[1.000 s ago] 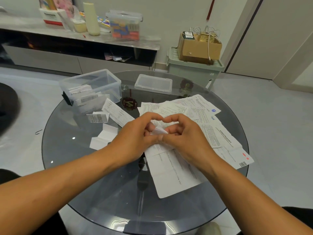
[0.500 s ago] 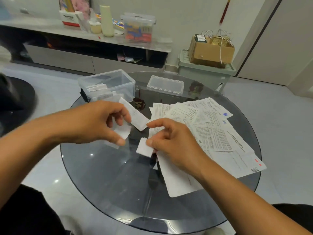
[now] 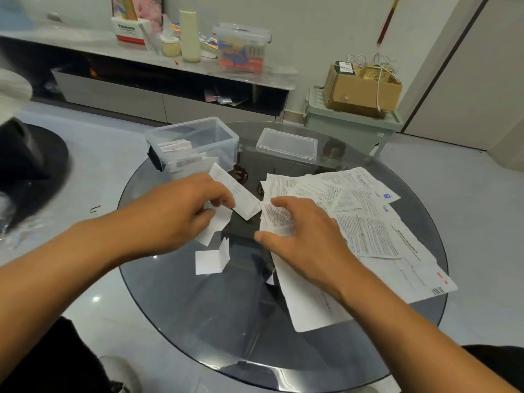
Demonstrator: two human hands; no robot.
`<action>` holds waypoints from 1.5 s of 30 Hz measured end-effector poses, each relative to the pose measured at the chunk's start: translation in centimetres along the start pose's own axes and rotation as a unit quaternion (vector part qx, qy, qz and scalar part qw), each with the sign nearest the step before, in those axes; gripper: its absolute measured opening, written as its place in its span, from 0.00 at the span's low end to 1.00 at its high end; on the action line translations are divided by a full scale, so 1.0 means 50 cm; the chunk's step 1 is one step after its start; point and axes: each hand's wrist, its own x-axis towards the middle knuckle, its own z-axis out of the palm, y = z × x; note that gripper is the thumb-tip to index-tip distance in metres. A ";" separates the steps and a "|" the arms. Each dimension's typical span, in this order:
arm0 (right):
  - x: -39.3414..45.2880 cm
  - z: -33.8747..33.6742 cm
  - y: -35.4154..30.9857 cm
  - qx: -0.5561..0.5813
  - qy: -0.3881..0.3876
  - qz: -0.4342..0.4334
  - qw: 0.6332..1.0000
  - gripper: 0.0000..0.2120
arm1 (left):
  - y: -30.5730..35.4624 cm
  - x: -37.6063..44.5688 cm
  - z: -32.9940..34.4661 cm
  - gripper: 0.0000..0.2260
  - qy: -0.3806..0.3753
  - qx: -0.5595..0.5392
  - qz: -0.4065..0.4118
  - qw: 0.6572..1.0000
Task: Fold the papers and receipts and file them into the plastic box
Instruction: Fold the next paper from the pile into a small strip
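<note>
The left hand [image 3: 181,211] pinches a small white slip [image 3: 218,222] between thumb and fingers, just beside a long receipt [image 3: 236,194] lying on the glass table [image 3: 226,321]; whether it also touches that receipt I cannot tell. The right hand [image 3: 306,239] is curled over a printed receipt [image 3: 276,218] at the near edge of the paper pile [image 3: 368,222], thumb out, fingers bent on it, seemingly starting to pick it up (a firm hold is not clear). A second ago both hands were pressed together over one scrap; half a second ago they had parted, the right holding a folded piece. That folded piece [image 3: 211,259] now lies on the glass between the hands, released, so one fold looks finished but not yet filed, and the right hand has gone for the next sheet. The box [image 3: 198,143] stands open at the far left of the table with several folded slips already inside, its lid [image 3: 286,144] beside it. Most of the pile is unfolded, so the task is early. The print on the sheets is too small to read; a barcode [image 3: 438,291] shows on the nearest corner, and a white carton [image 3: 129,31] on the shelf behind appears to read "Panasonic".
</note>
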 end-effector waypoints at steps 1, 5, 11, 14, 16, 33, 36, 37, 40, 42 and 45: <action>-0.001 -0.014 0.007 -0.025 -0.039 0.012 0.999 0.35 | 0.009 0.005 0.008 0.13 0.015 -0.018 0.017 1.000; -0.019 -0.038 0.029 -0.090 -0.127 0.003 0.988 0.42 | 0.047 0.026 0.045 0.11 0.012 -0.047 0.089 0.995; -0.024 -0.005 0.064 -0.136 -0.018 -0.045 0.990 0.16 | 0.092 0.047 0.089 0.14 -0.021 -0.044 0.163 0.985; -0.029 -0.010 0.081 -0.102 -0.013 -0.050 0.993 0.15 | 0.106 0.054 0.094 0.17 -0.013 -0.051 0.161 0.986; -0.033 -0.025 0.090 -0.084 -0.005 -0.061 0.995 0.12 | 0.106 0.059 0.094 0.20 -0.005 -0.054 0.144 0.988; -0.064 -0.108 0.168 -0.102 -0.041 -0.031 0.993 0.09 | 0.177 0.037 0.128 0.14 0.020 0.030 0.257 0.966; -0.066 -0.125 0.181 -0.053 -0.071 0.002 0.996 0.12 | 0.165 0.043 0.124 0.21 -0.009 0.012 0.193 0.981; -0.066 -0.130 0.183 -0.042 -0.075 0.012 0.996 0.12 | 0.157 0.047 0.126 0.17 -0.005 0.012 0.187 0.982; -0.066 -0.145 0.189 -0.056 -0.085 0.009 0.995 0.08 | 0.148 0.053 0.126 0.06 0.004 0.016 0.190 0.982; -0.070 -0.151 0.189 -0.079 -0.107 0.017 0.991 0.10 | 0.153 0.053 0.128 0.05 -0.006 0.009 0.175 0.985; -0.070 -0.144 0.180 0.020 -0.105 0.104 0.989 0.10 | 0.163 0.057 0.135 0.06 -0.011 -0.057 0.107 0.993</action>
